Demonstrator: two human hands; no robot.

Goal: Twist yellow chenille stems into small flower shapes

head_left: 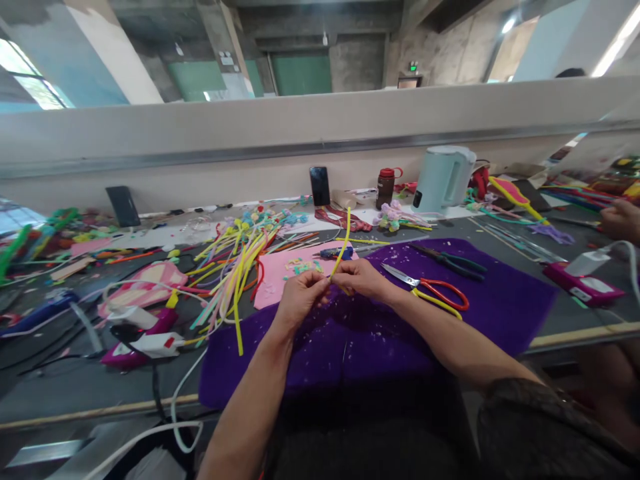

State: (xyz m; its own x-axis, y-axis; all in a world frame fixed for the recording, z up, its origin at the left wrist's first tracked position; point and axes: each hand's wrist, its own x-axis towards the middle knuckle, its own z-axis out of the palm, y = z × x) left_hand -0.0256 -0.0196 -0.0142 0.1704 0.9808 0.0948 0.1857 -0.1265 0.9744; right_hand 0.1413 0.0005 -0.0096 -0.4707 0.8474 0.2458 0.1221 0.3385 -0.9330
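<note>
One yellow fuzzy stem [347, 233] stands pinched in the fingers of the left hand [299, 295] and right hand [366, 277] (scissors [414, 282] lie nearby on purple cloth [500, 287]).

There were two working hands [299, 298], one yellow stem [345, 243], one pair each of scissors [414, 281] and pliers [445, 259], two propped phones [319, 186], one bottle [385, 191], one kettle [436, 180] in view

Soft indoor light, wide-angle edge stretch.
Dark-framed glass window [37, 91] blown out, far left of pale-blue plastic kettle [436, 180].
</note>
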